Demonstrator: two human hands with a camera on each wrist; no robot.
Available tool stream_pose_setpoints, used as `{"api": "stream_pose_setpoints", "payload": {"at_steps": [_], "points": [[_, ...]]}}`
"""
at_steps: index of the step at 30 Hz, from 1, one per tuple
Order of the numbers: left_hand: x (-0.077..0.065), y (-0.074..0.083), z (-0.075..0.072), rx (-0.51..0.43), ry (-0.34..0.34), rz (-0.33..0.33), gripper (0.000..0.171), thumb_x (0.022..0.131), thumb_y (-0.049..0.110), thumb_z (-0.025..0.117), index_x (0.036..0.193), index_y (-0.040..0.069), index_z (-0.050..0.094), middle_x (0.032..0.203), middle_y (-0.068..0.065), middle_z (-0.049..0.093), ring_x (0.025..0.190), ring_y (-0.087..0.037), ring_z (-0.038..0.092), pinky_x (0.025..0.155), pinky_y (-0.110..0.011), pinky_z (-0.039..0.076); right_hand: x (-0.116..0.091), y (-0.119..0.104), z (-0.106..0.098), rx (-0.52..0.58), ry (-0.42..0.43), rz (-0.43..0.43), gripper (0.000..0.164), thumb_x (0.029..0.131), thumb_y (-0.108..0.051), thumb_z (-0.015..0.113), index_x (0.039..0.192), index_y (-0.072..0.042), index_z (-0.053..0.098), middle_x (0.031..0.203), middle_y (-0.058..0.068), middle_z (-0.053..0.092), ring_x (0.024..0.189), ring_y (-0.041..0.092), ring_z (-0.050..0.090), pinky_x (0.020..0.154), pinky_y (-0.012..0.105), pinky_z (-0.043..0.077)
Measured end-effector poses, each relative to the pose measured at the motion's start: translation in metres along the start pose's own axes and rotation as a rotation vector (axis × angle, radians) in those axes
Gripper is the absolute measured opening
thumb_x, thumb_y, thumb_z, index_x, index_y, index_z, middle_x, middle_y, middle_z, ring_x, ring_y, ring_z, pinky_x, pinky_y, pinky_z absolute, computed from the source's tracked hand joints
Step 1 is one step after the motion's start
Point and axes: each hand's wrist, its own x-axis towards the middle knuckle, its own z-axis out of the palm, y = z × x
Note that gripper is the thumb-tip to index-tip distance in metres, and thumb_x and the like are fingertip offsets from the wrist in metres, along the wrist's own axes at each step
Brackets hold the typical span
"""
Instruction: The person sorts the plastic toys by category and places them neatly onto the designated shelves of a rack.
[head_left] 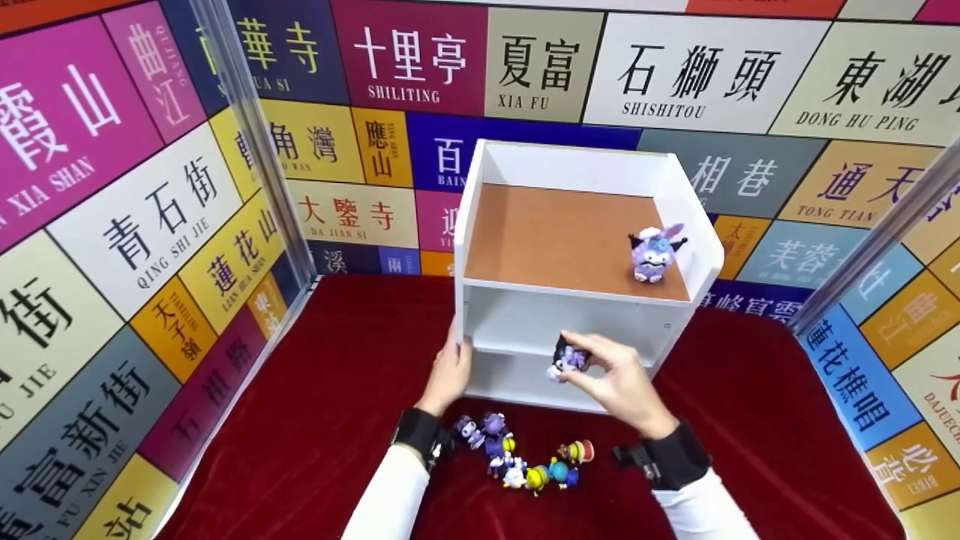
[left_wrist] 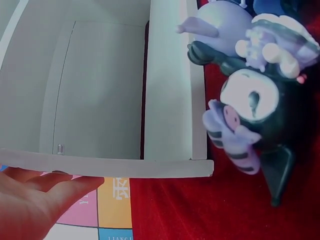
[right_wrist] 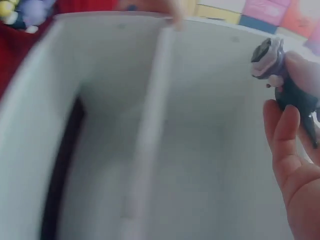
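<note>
Between thumb and fingers, my right hand [head_left: 624,379] pinches a small black-and-purple toy figurine [head_left: 571,361] in front of the white shelf unit [head_left: 570,307]. The right wrist view shows the same figurine [right_wrist: 295,95] tilted in the fingertips, partly covered by them. My left hand [head_left: 448,373] rests along the outer left side panel of the shelf, its fingers [left_wrist: 70,192] extended against it. On the unit's brown top board [head_left: 555,232], a purple figurine [head_left: 651,259] with pointed ears stands near the right wall.
Several small figurines, including a yellow one [head_left: 537,478] and a blue one [head_left: 559,471], lie grouped on the dark red cloth [head_left: 322,420] before the shelf. A red-and-yellow figurine [head_left: 580,451] lies at their right. Colourful sign-printed panels [head_left: 420,60] stand behind and at both sides.
</note>
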Motion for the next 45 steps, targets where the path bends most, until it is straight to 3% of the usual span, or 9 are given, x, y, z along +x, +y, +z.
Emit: {"api": "stream_pose_setpoints", "payload": {"at_steps": [5,16,21,23,28,32,37,45], "points": [[0.001,0.001,0.0,-0.009,0.007,-0.001,0.058,0.108,0.024,0.037,0.162,0.016,0.017,0.157,-0.022,0.038,0.133,-0.043,0.051,0.111,-0.053,0.042,0.021,-0.015,-0.025,-0.024,0.026,-0.083,0.047,0.069,0.009,0.084,0.114,0.002,0.074,0.111,0.016,0.073,0.087,0.006,0.068,0.074,0.015,0.057],[-0.004,0.002,0.0,-0.018,0.03,-0.008,0.057,0.107,0.021,0.039,0.161,0.012,0.023,0.154,-0.024,0.043,0.134,-0.041,0.051,0.112,-0.053,0.042,0.056,-0.034,-0.058,-0.077,0.16,-0.076,0.043,0.07,0.014,0.082,0.111,0.004,0.072,0.106,0.018,0.072,0.088,0.001,0.067,0.074,0.016,0.058],[-0.004,0.002,0.0,-0.028,0.017,-0.015,0.058,0.107,0.022,0.038,0.162,0.016,0.02,0.156,-0.023,0.041,0.134,-0.042,0.051,0.112,-0.053,0.042,0.072,-0.039,-0.067,-0.224,0.223,-0.075,0.04,0.072,0.009,0.084,0.11,0.002,0.072,0.104,0.016,0.073,0.084,0.002,0.066,0.074,0.01,0.055],[-0.004,0.002,-0.001,-0.028,0.012,-0.021,0.058,0.107,0.023,0.037,0.162,0.017,0.019,0.156,-0.023,0.041,0.134,-0.042,0.051,0.111,-0.054,0.043,0.078,-0.041,-0.068,-0.315,0.224,-0.093,0.039,0.072,0.005,0.085,0.109,0.0,0.073,0.104,0.016,0.074,0.088,0.009,0.064,0.08,0.01,0.05],[-0.003,0.001,-0.001,-0.034,0.005,-0.022,0.058,0.107,0.023,0.036,0.162,0.017,0.017,0.157,-0.024,0.038,0.133,-0.044,0.051,0.111,-0.055,0.043,0.095,-0.042,-0.068,-0.474,0.214,-0.172,0.035,0.073,0.004,0.085,0.105,0.001,0.072,0.1,0.017,0.074,0.098,0.035,0.053,0.091,0.037,0.039],[-0.002,0.001,-0.001,-0.028,0.003,-0.024,0.058,0.108,0.024,0.036,0.162,0.017,0.017,0.156,-0.024,0.039,0.126,-0.044,0.058,0.105,-0.057,0.048,0.105,-0.043,-0.067,-0.546,0.208,-0.162,0.033,0.074,0.002,0.085,0.104,0.0,0.072,0.101,0.017,0.075,0.106,0.039,0.05,0.093,0.052,0.032],[-0.001,0.002,-0.001,-0.006,0.006,-0.024,0.058,0.108,0.023,0.037,0.162,0.017,0.019,0.156,-0.023,0.04,0.127,-0.043,0.057,0.106,-0.055,0.047,0.111,-0.043,-0.065,-0.615,0.16,-0.094,0.028,0.077,-0.004,0.085,0.102,-0.004,0.072,0.101,0.013,0.075,0.118,0.038,0.049,0.094,0.06,0.02],[-0.001,0.001,-0.001,-0.013,0.0,-0.025,0.058,0.108,0.023,0.037,0.162,0.015,0.017,0.157,-0.023,0.039,0.134,-0.043,0.051,0.111,-0.054,0.042,0.115,-0.034,-0.061,-0.649,0.105,-0.022,0.028,0.075,-0.002,0.085,0.099,-0.004,0.072,0.102,0.013,0.075,0.128,0.036,0.047,0.097,0.064,0.015]]}}
